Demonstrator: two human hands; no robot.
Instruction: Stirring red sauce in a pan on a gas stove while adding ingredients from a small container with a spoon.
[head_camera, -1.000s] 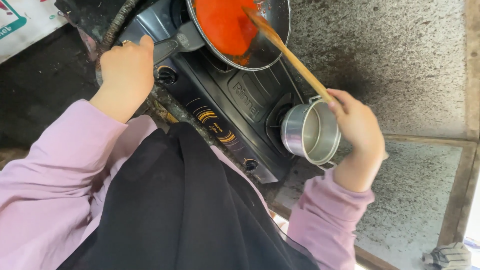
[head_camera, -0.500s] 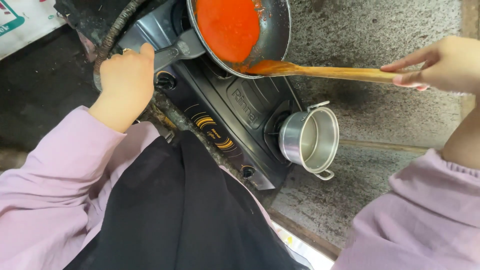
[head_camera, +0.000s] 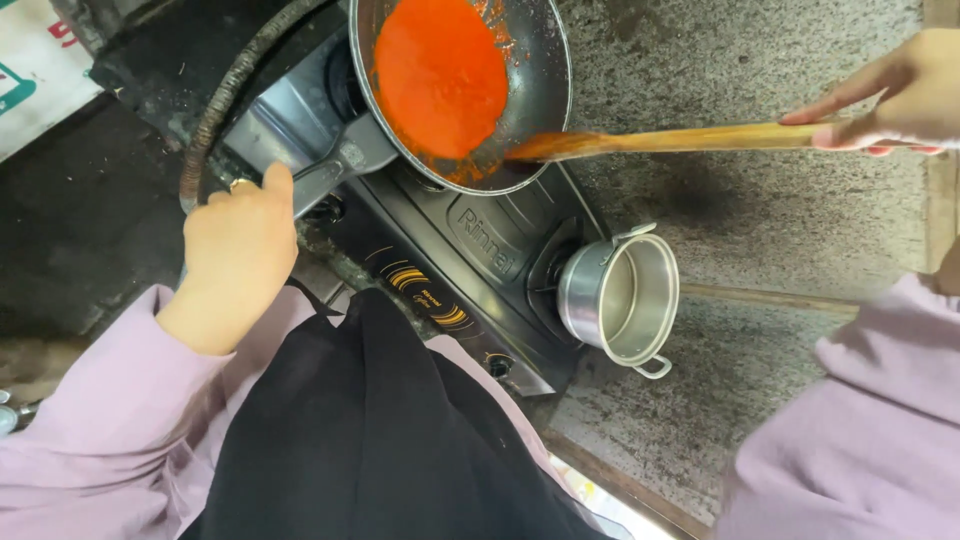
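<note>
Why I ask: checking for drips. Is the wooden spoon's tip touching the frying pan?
Touching. The head view shows the wooden spoon with its tip resting on the frying pan's rim, no gap visible.

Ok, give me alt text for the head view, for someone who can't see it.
Seen from above, the left hand grips the handle of a black pan of red sauce on a gas stove, while the right hand holds a wooden spatula in it. A steel pot sits nearby.

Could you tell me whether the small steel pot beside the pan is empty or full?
Empty, as far as shows: the steel pot has only bare shiny metal inside and no lid.
</note>
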